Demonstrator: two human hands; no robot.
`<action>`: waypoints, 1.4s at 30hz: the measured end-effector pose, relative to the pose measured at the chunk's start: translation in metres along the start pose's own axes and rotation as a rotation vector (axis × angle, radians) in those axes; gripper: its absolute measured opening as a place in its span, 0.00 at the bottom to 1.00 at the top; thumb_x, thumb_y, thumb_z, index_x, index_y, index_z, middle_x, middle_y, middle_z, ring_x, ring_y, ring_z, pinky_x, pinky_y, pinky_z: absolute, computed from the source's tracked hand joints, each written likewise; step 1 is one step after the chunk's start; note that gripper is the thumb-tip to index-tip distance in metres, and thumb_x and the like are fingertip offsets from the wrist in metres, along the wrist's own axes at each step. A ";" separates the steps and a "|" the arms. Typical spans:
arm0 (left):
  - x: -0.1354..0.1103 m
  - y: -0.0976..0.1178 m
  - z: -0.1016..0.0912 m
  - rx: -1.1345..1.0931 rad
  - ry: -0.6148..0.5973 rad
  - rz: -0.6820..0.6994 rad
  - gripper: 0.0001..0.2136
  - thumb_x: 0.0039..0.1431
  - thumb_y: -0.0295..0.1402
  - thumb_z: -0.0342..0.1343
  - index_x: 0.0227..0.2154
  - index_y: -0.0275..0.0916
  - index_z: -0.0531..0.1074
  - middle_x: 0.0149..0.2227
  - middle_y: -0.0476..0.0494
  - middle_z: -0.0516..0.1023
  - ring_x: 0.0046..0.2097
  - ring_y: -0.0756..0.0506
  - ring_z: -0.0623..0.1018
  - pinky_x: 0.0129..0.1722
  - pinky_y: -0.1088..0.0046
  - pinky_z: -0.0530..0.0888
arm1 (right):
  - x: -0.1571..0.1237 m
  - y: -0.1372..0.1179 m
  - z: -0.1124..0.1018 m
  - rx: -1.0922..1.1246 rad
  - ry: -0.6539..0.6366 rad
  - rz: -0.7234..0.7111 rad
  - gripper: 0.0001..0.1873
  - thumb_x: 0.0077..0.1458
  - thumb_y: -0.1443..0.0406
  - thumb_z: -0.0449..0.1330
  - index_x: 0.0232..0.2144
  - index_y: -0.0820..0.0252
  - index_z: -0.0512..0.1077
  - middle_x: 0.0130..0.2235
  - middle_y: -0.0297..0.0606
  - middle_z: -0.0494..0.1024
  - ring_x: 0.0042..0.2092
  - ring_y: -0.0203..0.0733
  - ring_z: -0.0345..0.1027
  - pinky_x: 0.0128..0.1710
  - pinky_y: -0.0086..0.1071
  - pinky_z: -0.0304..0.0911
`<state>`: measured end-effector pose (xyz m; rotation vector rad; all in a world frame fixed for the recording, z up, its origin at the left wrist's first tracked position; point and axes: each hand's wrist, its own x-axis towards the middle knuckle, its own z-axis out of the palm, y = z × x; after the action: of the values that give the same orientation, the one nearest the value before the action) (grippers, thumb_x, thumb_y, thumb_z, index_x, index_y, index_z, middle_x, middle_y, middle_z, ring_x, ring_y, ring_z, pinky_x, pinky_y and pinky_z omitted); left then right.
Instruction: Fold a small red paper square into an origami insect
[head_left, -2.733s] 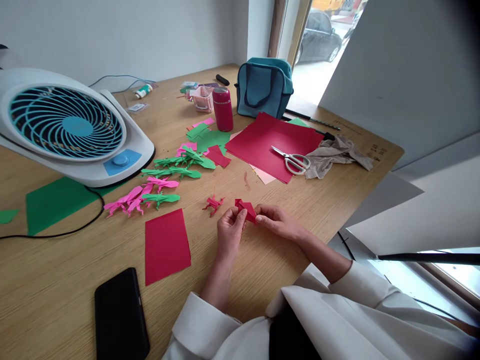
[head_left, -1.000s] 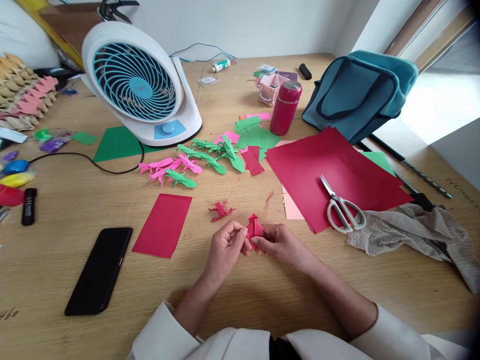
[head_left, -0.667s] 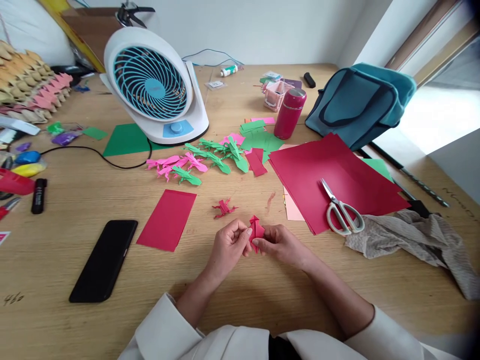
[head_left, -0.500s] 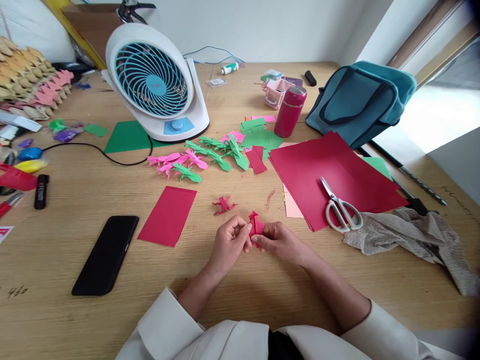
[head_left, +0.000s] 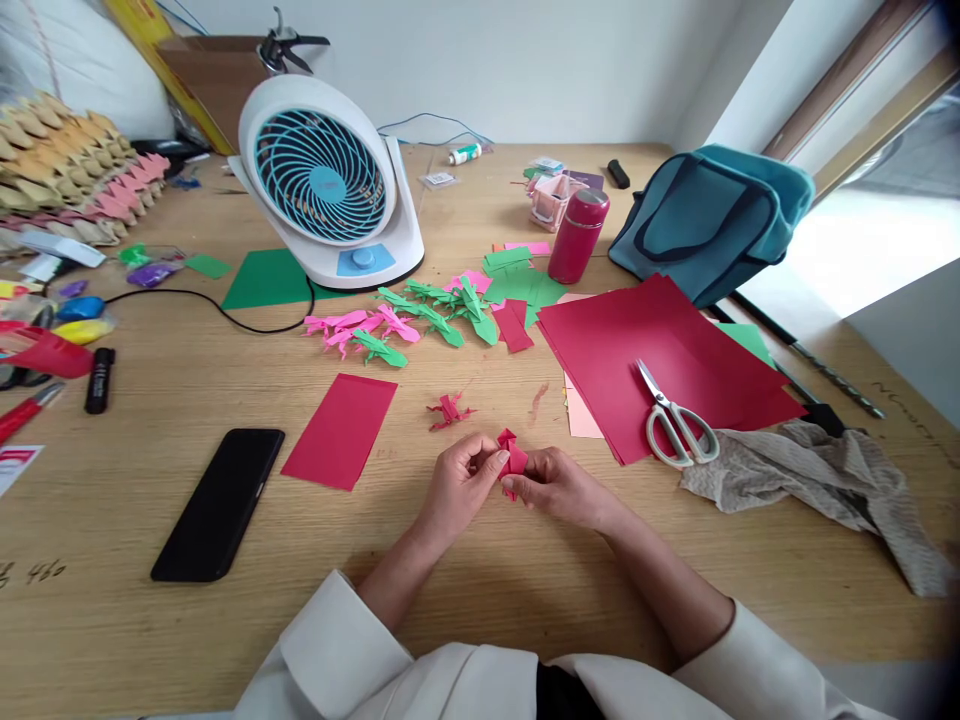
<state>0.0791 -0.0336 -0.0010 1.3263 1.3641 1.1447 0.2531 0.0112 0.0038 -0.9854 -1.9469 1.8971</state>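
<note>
Head view. Folded paper (head_left: 516,460), red, is at the near middle, between the 2 hands and above the table (head_left: 517,600). Left hand (head_left: 465,480): thumb and fingers pinched together on the paper's left edge. Right hand (head_left: 559,487): thumb and fingers clamped on its right edge. The paper's far tip sticks out past the fingers.

Edges and room: the table's far edge runs along the wall (head_left: 555,70); its near edge is mostly hidden by the sleeves (head_left: 345,640). Wood shows between the forearms, and from the left hand across to the phone (head_left: 219,505), near left. Red sheet (head_left: 341,432) lies flat, left and far of the left hand. Red figure (head_left: 448,410) is just beyond that hand, apart from it. To the right, scissors (head_left: 663,403) rest on the red stack (head_left: 607,330), with handles by the cloth (head_left: 795,465). Green figures (head_left: 442,328) and pink figures (head_left: 352,325) lie grouped at the far left of the hands, in front of the fan (head_left: 330,190).

Containers: 1 flask (head_left: 577,240), upright, lid on, contents hidden. 1 basket (head_left: 551,205), pink, just behind it; contents too small to tell. 1 bag (head_left: 697,230), blue, far right; inside not visible.
</note>
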 end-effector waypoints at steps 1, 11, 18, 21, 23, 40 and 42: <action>0.000 0.001 0.000 0.003 0.010 0.007 0.15 0.62 0.40 0.54 0.23 0.39 0.64 0.23 0.53 0.61 0.27 0.51 0.62 0.28 0.75 0.60 | 0.000 0.000 0.000 -0.009 -0.004 0.001 0.22 0.60 0.49 0.57 0.25 0.61 0.66 0.22 0.29 0.63 0.24 0.31 0.53 0.23 0.27 0.49; 0.001 0.008 0.003 0.058 0.111 0.044 0.14 0.60 0.34 0.53 0.20 0.39 0.60 0.22 0.54 0.59 0.26 0.52 0.60 0.28 0.75 0.59 | -0.002 -0.002 0.003 -0.057 -0.006 -0.009 0.22 0.59 0.51 0.58 0.24 0.61 0.65 0.21 0.27 0.60 0.23 0.29 0.48 0.22 0.27 0.45; 0.001 0.007 0.003 -0.197 0.041 -0.122 0.13 0.59 0.44 0.57 0.29 0.39 0.68 0.24 0.52 0.68 0.26 0.52 0.66 0.26 0.77 0.64 | -0.003 -0.005 0.003 -0.054 0.010 0.019 0.20 0.58 0.52 0.59 0.24 0.61 0.67 0.21 0.27 0.61 0.22 0.29 0.49 0.21 0.28 0.45; 0.001 0.005 0.003 -0.227 0.015 -0.154 0.15 0.58 0.45 0.58 0.27 0.39 0.68 0.21 0.54 0.65 0.23 0.53 0.62 0.23 0.77 0.60 | -0.003 -0.007 0.004 -0.079 0.003 0.012 0.20 0.59 0.52 0.59 0.24 0.62 0.67 0.20 0.27 0.59 0.22 0.29 0.48 0.21 0.28 0.44; 0.001 0.002 0.004 -0.222 0.028 -0.145 0.16 0.58 0.45 0.58 0.24 0.39 0.66 0.20 0.55 0.62 0.23 0.53 0.60 0.22 0.77 0.59 | -0.004 -0.008 0.004 -0.091 0.004 0.016 0.20 0.59 0.52 0.58 0.24 0.61 0.67 0.20 0.27 0.59 0.22 0.29 0.48 0.21 0.28 0.44; 0.003 -0.002 0.009 -0.203 0.103 -0.128 0.20 0.59 0.46 0.57 0.20 0.40 0.60 0.19 0.55 0.59 0.22 0.54 0.58 0.21 0.75 0.57 | -0.005 -0.007 -0.001 0.040 -0.004 -0.015 0.25 0.61 0.47 0.54 0.24 0.60 0.66 0.23 0.30 0.64 0.24 0.31 0.53 0.25 0.28 0.50; 0.003 -0.002 0.008 -0.205 0.137 -0.113 0.20 0.60 0.46 0.57 0.20 0.40 0.59 0.19 0.55 0.58 0.22 0.54 0.58 0.21 0.76 0.57 | -0.007 -0.011 -0.002 0.023 0.001 0.000 0.29 0.63 0.45 0.50 0.23 0.61 0.66 0.23 0.31 0.67 0.25 0.31 0.55 0.27 0.29 0.53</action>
<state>0.0859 -0.0305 -0.0046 1.0287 1.3609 1.2802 0.2561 0.0092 0.0162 -0.9798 -1.9200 1.9137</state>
